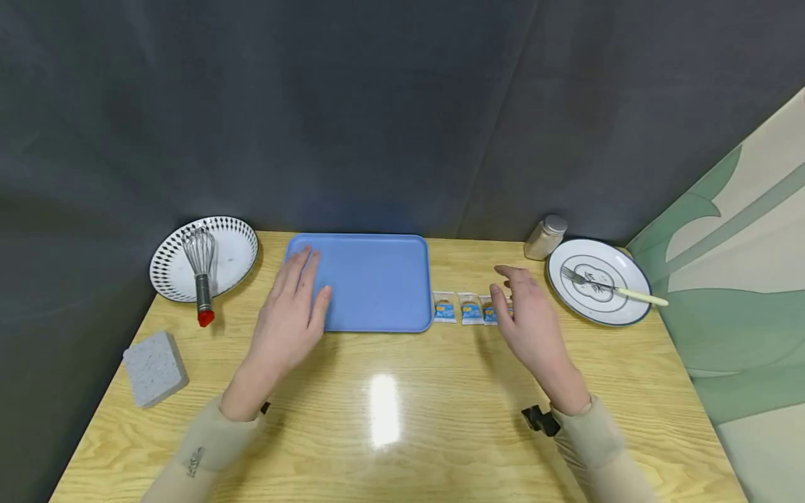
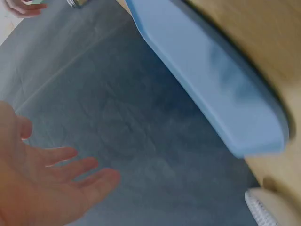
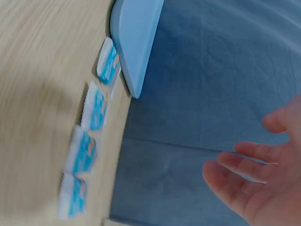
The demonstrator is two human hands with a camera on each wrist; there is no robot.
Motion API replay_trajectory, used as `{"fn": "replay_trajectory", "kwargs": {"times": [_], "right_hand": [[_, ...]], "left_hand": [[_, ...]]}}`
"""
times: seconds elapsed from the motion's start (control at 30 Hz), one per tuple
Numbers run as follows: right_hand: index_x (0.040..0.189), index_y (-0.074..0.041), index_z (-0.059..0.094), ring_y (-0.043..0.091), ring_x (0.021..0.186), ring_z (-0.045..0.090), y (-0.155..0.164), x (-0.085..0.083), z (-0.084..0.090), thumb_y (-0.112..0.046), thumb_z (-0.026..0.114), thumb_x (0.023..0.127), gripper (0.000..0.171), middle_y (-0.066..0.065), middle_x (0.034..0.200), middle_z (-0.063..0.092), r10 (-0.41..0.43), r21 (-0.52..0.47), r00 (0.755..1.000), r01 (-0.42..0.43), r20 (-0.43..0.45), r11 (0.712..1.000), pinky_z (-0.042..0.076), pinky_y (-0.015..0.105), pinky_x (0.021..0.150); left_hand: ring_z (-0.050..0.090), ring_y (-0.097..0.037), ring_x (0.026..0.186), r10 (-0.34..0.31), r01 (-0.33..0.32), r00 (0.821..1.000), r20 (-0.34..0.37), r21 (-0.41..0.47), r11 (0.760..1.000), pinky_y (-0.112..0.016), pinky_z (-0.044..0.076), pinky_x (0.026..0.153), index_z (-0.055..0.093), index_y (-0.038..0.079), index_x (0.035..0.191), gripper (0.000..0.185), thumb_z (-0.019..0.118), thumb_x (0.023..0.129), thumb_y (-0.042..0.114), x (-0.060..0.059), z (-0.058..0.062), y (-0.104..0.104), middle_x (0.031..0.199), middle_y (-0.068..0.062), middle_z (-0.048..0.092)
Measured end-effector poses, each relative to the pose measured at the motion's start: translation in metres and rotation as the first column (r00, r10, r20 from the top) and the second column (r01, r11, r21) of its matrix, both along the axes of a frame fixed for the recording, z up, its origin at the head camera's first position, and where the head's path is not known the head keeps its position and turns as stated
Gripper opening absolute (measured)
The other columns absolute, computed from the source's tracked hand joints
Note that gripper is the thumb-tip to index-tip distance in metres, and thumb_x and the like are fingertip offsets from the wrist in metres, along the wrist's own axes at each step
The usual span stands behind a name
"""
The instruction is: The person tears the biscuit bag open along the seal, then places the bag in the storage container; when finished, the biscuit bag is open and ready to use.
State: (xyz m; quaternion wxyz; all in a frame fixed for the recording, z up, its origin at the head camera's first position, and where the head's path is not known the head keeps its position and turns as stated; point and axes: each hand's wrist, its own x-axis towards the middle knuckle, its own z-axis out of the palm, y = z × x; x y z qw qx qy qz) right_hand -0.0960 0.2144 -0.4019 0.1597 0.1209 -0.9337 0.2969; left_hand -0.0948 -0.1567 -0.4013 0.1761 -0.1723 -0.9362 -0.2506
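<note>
- Left hand, fingers released, hangs over the left edge of the blue tray.
- Right hand, fingers loose too, hovers near four small packets beside the tray.

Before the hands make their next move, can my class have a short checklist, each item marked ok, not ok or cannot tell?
1. Left hand holding nothing: ok.
2. Right hand holding nothing: ok.
3. Four wrapped packets in a row beside the blue tray: ok.
4. Right hand touching a packet: not ok; the right wrist view shows it apart from them.
5. Gap between the tray and its nearest packet: cannot tell; too close to judge.
6. Fork wholly within the dark-rimmed plate: not ok; it overhangs the rim.
</note>
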Motion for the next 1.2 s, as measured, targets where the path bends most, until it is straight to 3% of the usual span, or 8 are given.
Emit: {"fn": "replay_trajectory", "kwargs": {"times": [0.2, 0.4, 0.63, 0.8, 1.1, 1.2], "right_hand": [[0.133, 0.012, 0.06, 0.044, 0.102, 0.071, -0.008, -0.01, -0.017, 0.0, 0.06, 0.106, 0.029, 0.029, 0.125, 0.066, 0.053, -0.161, 0.995, -0.039, 0.085, 0.986, 0.061, 0.056, 0.082], [0.132, 0.013, 0.062, 0.042, 0.102, 0.073, -0.014, -0.023, -0.037, 0.001, 0.062, 0.104, 0.031, 0.029, 0.124, 0.069, 0.069, -0.241, 0.974, -0.014, 0.218, 0.971, 0.061, 0.054, 0.087], [0.137, 0.016, 0.059, 0.043, 0.108, 0.072, -0.022, -0.034, -0.055, 0.0, 0.064, 0.104, 0.037, 0.03, 0.127, 0.069, 0.1, -0.244, 0.929, -0.011, 0.357, 0.97, 0.06, 0.052, 0.092], [0.141, 0.018, 0.054, 0.044, 0.109, 0.072, -0.027, -0.039, -0.061, 0.003, 0.069, 0.1, 0.046, 0.035, 0.131, 0.066, 0.1, -0.234, 0.897, 0.003, 0.43, 0.972, 0.06, 0.05, 0.093], [0.142, 0.019, 0.052, 0.036, 0.094, 0.075, -0.035, -0.045, -0.064, 0.002, 0.079, 0.094, 0.058, 0.033, 0.133, 0.065, 0.046, -0.095, 0.892, -0.004, 0.45, 0.995, 0.06, 0.048, 0.087], [0.144, 0.019, 0.052, 0.032, 0.088, 0.07, -0.038, -0.047, -0.065, 0.001, 0.081, 0.093, 0.061, 0.03, 0.12, 0.067, 0.041, -0.042, 0.891, -0.025, 0.453, 0.999, 0.058, 0.048, 0.083]], "left_hand": [[0.047, -0.048, 0.143, -0.046, 0.033, 0.996, 0.083, 0.148, 0.988, -0.063, 0.041, 0.115, 0.043, -0.006, 0.158, 0.054, 0.049, 0.114, 0.024, 0.002, -0.012, 0.033, 0.158, -0.027, 0.047], [0.052, -0.046, 0.139, -0.125, 0.074, 0.977, 0.175, 0.273, 0.959, -0.06, 0.043, 0.114, 0.047, -0.007, 0.155, 0.048, 0.048, 0.115, 0.02, 0.001, -0.029, 0.069, 0.153, -0.027, 0.052], [0.056, -0.043, 0.136, -0.208, 0.078, 0.928, 0.31, 0.385, 0.92, -0.056, 0.044, 0.115, 0.047, -0.007, 0.155, 0.049, 0.044, 0.116, 0.022, -0.001, -0.046, 0.104, 0.152, -0.025, 0.054], [0.066, -0.04, 0.12, -0.251, 0.086, 0.912, 0.323, 0.449, 0.889, -0.056, 0.052, 0.103, 0.052, -0.008, 0.15, 0.045, 0.043, 0.116, 0.019, -0.002, -0.054, 0.121, 0.142, -0.026, 0.061], [0.065, -0.039, 0.127, -0.296, 0.059, 0.875, 0.384, 0.521, 0.851, -0.053, 0.051, 0.108, 0.052, -0.008, 0.15, 0.044, 0.044, 0.116, 0.018, -0.002, -0.06, 0.139, 0.146, -0.023, 0.06], [0.065, -0.038, 0.128, -0.311, 0.054, 0.86, 0.404, 0.533, 0.844, -0.053, 0.05, 0.109, 0.051, -0.007, 0.152, 0.045, 0.042, 0.117, 0.021, -0.001, -0.061, 0.142, 0.149, -0.023, 0.058]]}}
